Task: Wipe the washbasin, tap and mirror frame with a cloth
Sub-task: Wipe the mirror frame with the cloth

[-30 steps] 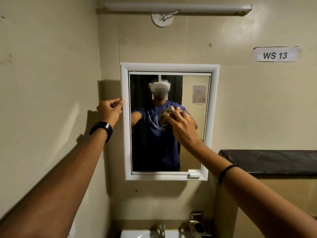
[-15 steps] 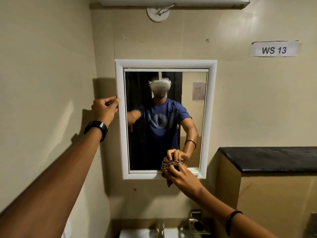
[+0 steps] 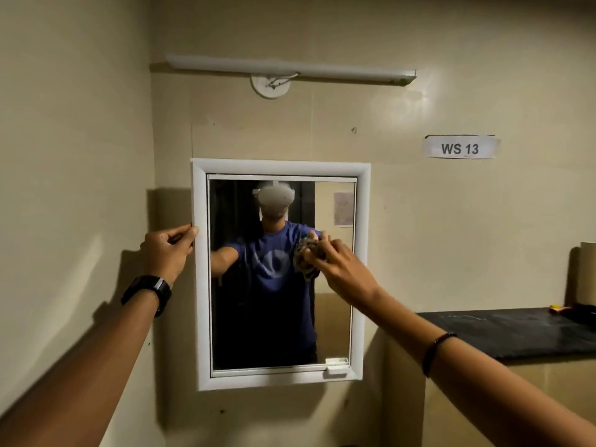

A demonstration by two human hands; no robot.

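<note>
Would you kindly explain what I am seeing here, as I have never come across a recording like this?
There is no machine here: a person wears a camera on the head, so this single picture looks forward along both arms. In the mirror you see that person's reflection. The left hand grips the left edge of the white mirror frame. The right hand holds a bunched cloth at the glass. To the right is a black counter; above are a tube light and a label reading WS 13.
</note>
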